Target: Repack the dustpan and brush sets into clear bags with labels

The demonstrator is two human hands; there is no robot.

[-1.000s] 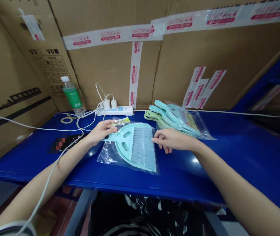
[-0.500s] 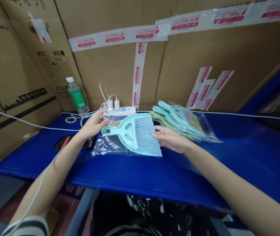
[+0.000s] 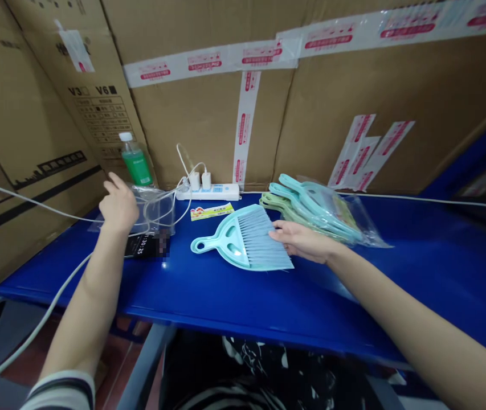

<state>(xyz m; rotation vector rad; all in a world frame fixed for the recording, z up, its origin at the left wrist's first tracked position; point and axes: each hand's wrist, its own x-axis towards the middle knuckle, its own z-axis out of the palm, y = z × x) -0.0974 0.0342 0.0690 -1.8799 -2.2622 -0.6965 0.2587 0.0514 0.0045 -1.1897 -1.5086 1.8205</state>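
Note:
A light blue brush and dustpan set lies unwrapped on the blue table. My right hand rests on the bristle end, fingers curled against it. My left hand is out to the left, above the table, holding an empty clear plastic bag that hangs over the cables. A small printed card lies flat behind the brush.
A pile of bagged brush sets sits to the right. A power strip with chargers, white cables, a green-labelled bottle and a phone are at the left. Taped cardboard boxes wall the back.
The brush set has come out of its clear bag. My left hand carried the empty bag away to the left, and the printed card now lies bare on the table.

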